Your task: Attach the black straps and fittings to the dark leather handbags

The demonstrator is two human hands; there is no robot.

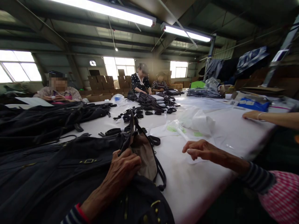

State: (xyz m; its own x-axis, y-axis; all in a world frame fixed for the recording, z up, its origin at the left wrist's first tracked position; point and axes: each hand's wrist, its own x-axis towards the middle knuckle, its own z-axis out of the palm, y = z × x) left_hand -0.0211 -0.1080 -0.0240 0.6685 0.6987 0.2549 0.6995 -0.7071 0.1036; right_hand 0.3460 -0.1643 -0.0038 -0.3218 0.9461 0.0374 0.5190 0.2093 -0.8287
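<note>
My left hand point(122, 169) is closed on the upper edge of a black bag point(137, 149), holding it open so the tan lining shows. The bag stands on a heap of black bags point(58, 168) at the near left of the white table point(198, 183). My right hand point(201, 150) hovers over the table to the right of the bag, fingers curled loosely and pinching the edge of a clear plastic sheet point(193, 160). Black straps point(161, 174) hang from the bag toward the table.
Crumpled clear plastic bags point(196, 119) lie beyond my right hand. Loose black straps point(133, 115) and more bags point(151, 101) cover the table's middle. Another person's arm point(271, 117) rests at the right edge. Three people sit at the far side. A blue box point(253, 104) sits far right.
</note>
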